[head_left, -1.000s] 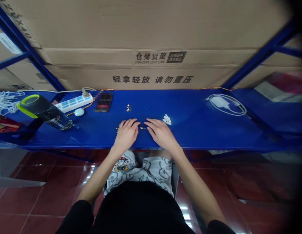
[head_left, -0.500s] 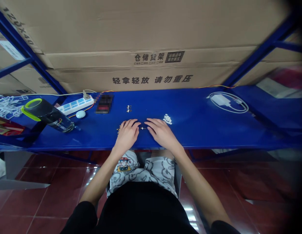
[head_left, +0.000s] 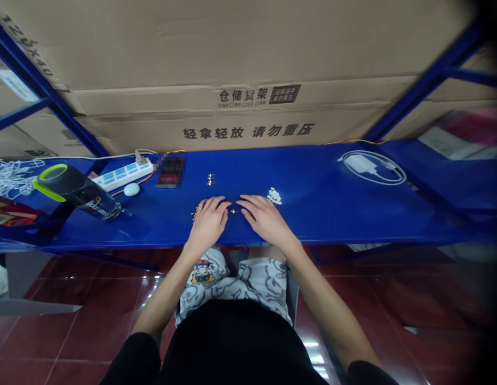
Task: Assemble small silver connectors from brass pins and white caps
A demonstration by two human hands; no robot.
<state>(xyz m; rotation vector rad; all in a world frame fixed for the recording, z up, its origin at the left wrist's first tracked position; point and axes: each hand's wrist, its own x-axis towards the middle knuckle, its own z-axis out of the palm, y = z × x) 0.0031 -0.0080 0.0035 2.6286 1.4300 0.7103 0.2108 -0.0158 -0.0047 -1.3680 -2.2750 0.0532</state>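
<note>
My left hand [head_left: 208, 216] rests palm down on the blue shelf top, its fingers loosely stretched with nothing in them. Partly covered by that hand is a group of small brass-coloured pieces [head_left: 193, 215]. Likewise lying flat, my right hand [head_left: 264, 214] has its fingers apart and holds nothing. In the gap between my hands is a small brass-coloured piece with a white part on it [head_left: 234, 212], touched by neither hand. Farther back, a few similar brass-and-white pieces [head_left: 211, 179] lie in a short column. A heap of small white pieces [head_left: 274, 196] sits just beyond my right hand.
On the left are a dark bottle with a green lid [head_left: 77, 190], a power strip [head_left: 123, 175], a small white rounded object [head_left: 131, 189] and a blurred-out dark item [head_left: 170, 171]. A coiled white cable with charger [head_left: 364, 164] lies right. Cardboard [head_left: 240, 48] stands behind.
</note>
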